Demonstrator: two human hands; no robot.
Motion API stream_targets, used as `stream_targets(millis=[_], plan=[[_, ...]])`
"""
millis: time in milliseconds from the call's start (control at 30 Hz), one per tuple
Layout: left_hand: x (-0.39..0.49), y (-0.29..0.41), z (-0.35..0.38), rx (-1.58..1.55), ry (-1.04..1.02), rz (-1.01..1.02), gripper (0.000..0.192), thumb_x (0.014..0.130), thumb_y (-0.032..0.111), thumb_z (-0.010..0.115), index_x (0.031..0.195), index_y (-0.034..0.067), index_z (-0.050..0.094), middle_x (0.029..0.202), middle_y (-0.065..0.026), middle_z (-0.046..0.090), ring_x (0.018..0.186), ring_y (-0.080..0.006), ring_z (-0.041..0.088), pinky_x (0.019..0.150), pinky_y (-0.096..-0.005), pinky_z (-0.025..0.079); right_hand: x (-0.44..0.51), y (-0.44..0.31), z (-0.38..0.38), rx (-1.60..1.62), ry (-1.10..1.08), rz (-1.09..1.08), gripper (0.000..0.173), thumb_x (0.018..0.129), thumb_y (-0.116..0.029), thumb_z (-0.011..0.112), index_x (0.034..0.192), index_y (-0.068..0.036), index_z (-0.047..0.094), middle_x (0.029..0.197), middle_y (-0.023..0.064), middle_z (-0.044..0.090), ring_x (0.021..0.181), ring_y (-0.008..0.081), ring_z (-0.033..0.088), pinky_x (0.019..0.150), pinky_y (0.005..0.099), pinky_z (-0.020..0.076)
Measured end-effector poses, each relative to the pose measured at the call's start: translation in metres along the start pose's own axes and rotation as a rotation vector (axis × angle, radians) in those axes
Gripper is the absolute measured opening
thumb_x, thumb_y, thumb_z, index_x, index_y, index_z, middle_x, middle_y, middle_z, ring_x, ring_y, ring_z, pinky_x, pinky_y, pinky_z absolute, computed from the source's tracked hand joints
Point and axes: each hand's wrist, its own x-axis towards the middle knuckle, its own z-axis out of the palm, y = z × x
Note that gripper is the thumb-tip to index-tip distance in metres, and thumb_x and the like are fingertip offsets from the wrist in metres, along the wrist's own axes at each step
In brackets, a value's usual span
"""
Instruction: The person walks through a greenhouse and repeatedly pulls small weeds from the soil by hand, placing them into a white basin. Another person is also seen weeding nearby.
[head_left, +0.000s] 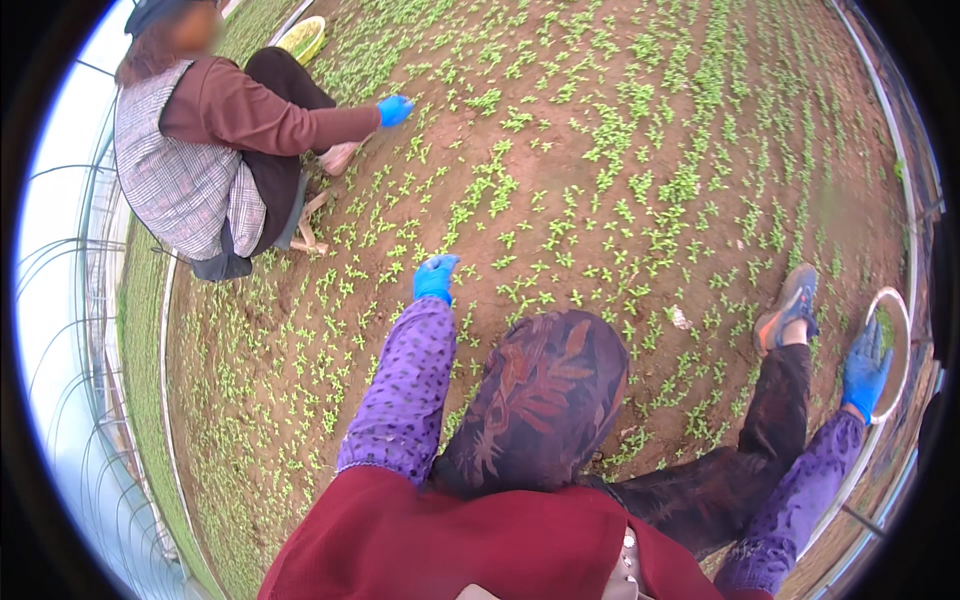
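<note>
My left hand (435, 279), in a blue glove, is just above the soil among small green seedlings (507, 240). Its fingers are bent inward, and whether anything is between them is hidden. At the far right, my right hand (868, 367), also blue-gloved, reaches over the near side of a round pale-rimmed basin (898, 382). The fingers there are stretched out, with no object seen in them. Loose green plant matter (886, 330) lies inside the basin, partly covered by that hand.
A co-worker (195, 150) in blue gloves sits on a low wooden stool (307, 229) at upper left. Behind them stands a yellow basket (306, 39) of greens. My shoe (791, 307) rests among seedlings. A pale edging strip (892, 127) runs along the bed's right side.
</note>
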Motion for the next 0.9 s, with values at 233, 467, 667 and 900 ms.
stream_targets(millis=[233, 467, 667, 900], plan=[[0.093, -0.031, 0.004, 0.23, 0.159, 0.088, 0.023, 0.082, 0.025, 0.073, 0.093, 0.005, 0.074, 0.087, -0.0052, 0.072, 0.079, -0.0121, 0.064, 0.073, -0.0319, 0.051, -0.016, 0.107, 0.101, -0.526, 0.411, -0.206, 0.053, 0.105, -0.018, 0.035, 0.15, 0.005, 0.02, 0.158, 0.0149, 0.024, 0.144, 0.0275, 0.027, 0.116, 0.0369, 0.0306], [0.146, -0.014, 0.004, 0.447, 0.126, 0.114, 0.029, 0.078, 0.02, 0.075, 0.103, 0.006, 0.071, 0.095, -0.0102, 0.072, 0.085, -0.0199, 0.068, 0.079, -0.0351, 0.053, 0.003, 0.131, 0.084, -0.726, 0.336, -0.091, 0.055, 0.105, -0.019, 0.037, 0.15, 0.005, 0.017, 0.156, 0.0191, 0.025, 0.143, 0.0281, 0.029, 0.116, 0.0338, 0.0321], [0.148, 0.005, 0.033, 0.833, 0.14, 0.113, 0.037, 0.072, 0.029, 0.077, 0.105, 0.013, 0.071, 0.11, -0.0145, 0.064, 0.107, -0.0296, 0.061, 0.091, -0.0422, 0.05, 0.015, 0.112, 0.04, -0.253, 0.128, 0.175, 0.056, 0.104, -0.024, 0.04, 0.152, -0.003, 0.021, 0.154, 0.0191, 0.029, 0.143, 0.0275, 0.03, 0.113, 0.0306, 0.0341], [0.155, 0.004, 0.04, 1.027, 0.162, 0.168, 0.035, 0.073, 0.032, 0.076, 0.103, 0.016, 0.071, 0.111, -0.0114, 0.062, 0.108, -0.0315, 0.059, 0.089, -0.0444, 0.05, 0.013, 0.112, 0.028, -0.776, 0.242, 0.031, 0.055, 0.105, -0.028, 0.038, 0.152, -0.004, 0.022, 0.155, 0.0183, 0.027, 0.143, 0.0268, 0.029, 0.113, 0.0289, 0.0342]])
